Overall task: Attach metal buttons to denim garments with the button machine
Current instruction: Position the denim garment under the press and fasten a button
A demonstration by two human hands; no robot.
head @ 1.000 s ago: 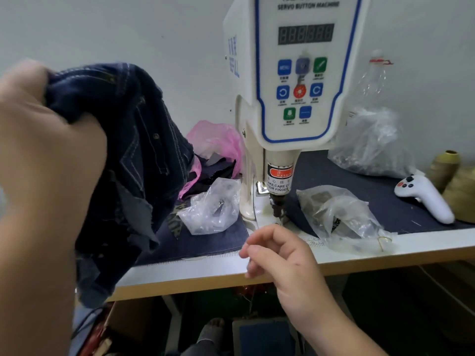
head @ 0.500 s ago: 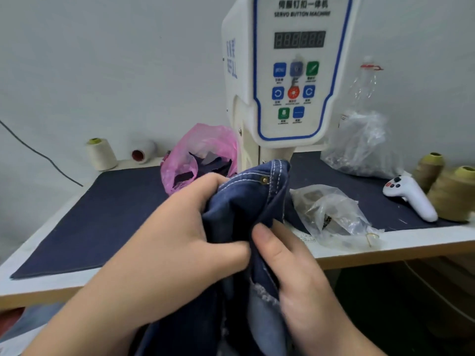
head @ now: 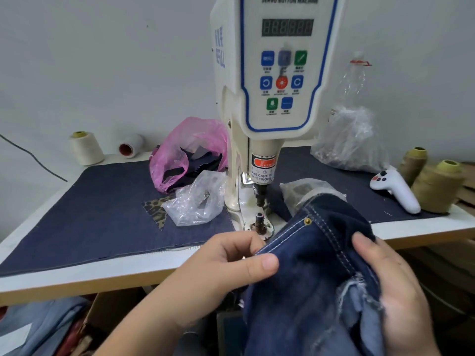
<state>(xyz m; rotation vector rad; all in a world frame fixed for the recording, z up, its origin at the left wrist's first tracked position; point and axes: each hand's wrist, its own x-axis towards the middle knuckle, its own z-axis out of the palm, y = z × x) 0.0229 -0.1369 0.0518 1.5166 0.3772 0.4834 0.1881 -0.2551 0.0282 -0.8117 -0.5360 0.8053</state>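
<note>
Denim garment, lowered since earlier to just right of the button machine die: my left hand pinches its stitched edge, my right hand grips the fold.

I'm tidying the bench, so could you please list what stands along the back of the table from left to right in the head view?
Cream thread cone → white spool lying down → pink bag → button machine → clear bag → white controller → olive thread cones.

Plain pale grey wall behind white worktable with wood-coloured edge; under-table area dim, possibly cardboard.
</note>
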